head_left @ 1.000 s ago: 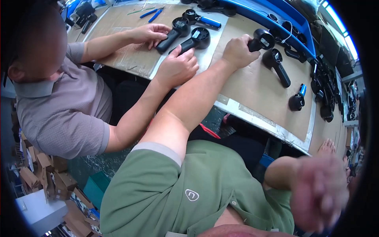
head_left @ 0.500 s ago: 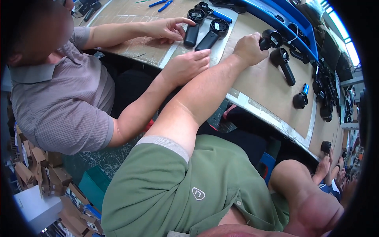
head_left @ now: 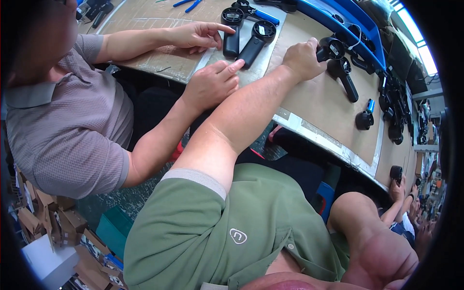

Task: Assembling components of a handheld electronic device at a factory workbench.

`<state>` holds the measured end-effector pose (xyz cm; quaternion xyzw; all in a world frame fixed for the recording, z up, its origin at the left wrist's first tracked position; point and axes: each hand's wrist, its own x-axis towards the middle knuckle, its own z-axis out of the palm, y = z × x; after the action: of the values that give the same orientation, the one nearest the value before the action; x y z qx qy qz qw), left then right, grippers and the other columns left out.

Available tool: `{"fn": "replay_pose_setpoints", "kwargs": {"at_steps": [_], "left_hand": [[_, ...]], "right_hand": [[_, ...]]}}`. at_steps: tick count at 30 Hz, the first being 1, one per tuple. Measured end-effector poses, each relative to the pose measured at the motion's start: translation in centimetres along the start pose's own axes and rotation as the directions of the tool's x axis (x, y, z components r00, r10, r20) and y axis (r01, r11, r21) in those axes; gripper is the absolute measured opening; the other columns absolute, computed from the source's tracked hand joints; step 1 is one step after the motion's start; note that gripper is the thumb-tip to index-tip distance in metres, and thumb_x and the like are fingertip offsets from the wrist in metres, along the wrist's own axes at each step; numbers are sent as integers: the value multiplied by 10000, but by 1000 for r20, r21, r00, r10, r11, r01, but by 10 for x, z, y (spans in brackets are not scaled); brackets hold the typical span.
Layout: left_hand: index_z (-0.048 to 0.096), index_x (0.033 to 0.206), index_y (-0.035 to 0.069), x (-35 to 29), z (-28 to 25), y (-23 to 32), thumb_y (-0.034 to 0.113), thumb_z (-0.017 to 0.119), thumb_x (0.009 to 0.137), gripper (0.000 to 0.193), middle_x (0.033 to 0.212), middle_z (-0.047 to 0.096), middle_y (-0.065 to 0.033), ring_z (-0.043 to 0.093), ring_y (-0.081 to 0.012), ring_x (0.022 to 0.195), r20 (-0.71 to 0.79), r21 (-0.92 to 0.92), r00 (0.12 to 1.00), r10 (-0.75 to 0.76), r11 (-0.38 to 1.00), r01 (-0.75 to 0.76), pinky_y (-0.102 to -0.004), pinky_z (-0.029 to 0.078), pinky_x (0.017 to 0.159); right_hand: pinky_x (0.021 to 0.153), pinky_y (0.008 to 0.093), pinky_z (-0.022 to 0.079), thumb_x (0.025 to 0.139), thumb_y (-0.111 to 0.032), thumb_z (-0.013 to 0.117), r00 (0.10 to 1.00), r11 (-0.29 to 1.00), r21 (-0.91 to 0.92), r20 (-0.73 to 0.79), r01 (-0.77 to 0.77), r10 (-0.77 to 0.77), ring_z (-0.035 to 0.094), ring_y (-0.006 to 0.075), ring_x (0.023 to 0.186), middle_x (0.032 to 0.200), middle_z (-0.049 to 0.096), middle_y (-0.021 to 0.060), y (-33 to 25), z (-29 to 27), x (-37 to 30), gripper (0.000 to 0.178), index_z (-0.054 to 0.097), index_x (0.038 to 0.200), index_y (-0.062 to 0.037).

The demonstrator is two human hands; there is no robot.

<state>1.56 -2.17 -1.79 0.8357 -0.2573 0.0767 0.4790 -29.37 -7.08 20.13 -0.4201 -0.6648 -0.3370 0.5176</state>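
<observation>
My left arm stretches out over the workbench. My left hand is closed round the handle of a black handheld fan, its round head pointing right. Just beyond, another black handheld fan lies on the bench, its head partly overlapped by the held one. A short black part with a blue piece stands farther right. My right arm is bent sharply, and my right hand is close to the camera at the lower right; its fingers are mostly hidden.
At left, a co-worker in a grey shirt touches two black handheld fans. Blue pliers lie behind. A blue tray edges the bench; black parts pile up at right. Cardboard boxes and a teal bin are behind the co-worker.
The view has shifted slightly. The fan in my left hand has moved a little toward the lying fan and now overlaps its head. The co-worker's nearer hand has drawn back and curled its fingers.
</observation>
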Motion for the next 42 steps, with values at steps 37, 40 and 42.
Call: {"fn": "replay_pose_setpoints", "kwargs": {"at_steps": [37,40,42], "left_hand": [[680,1090,60,-15,-12,6,177,677,937,193,931,793,-161,793,-374,877,155,86,985,76,992,-90,-448,607,898],[663,1116,59,-17,-16,5,145,652,959,180,944,792,-163,796,-370,886,211,106,972,104,986,-129,-453,603,923],[661,1113,60,-19,-14,4,138,657,958,174,935,791,-160,797,-368,878,208,100,970,122,984,-145,-451,608,910]], "right_hand": [[702,305,496,889,30,708,-144,-275,-442,-308,-854,940,606,219,744,924,719,85,25,87,-197,73,737,955,21],[667,317,490,902,3,720,-153,-284,-472,-296,-835,943,605,224,718,890,712,74,29,92,-195,59,732,960,8],[669,318,491,901,4,720,-163,-293,-480,-294,-827,942,606,223,719,887,712,74,35,97,-194,59,733,959,8]]}}
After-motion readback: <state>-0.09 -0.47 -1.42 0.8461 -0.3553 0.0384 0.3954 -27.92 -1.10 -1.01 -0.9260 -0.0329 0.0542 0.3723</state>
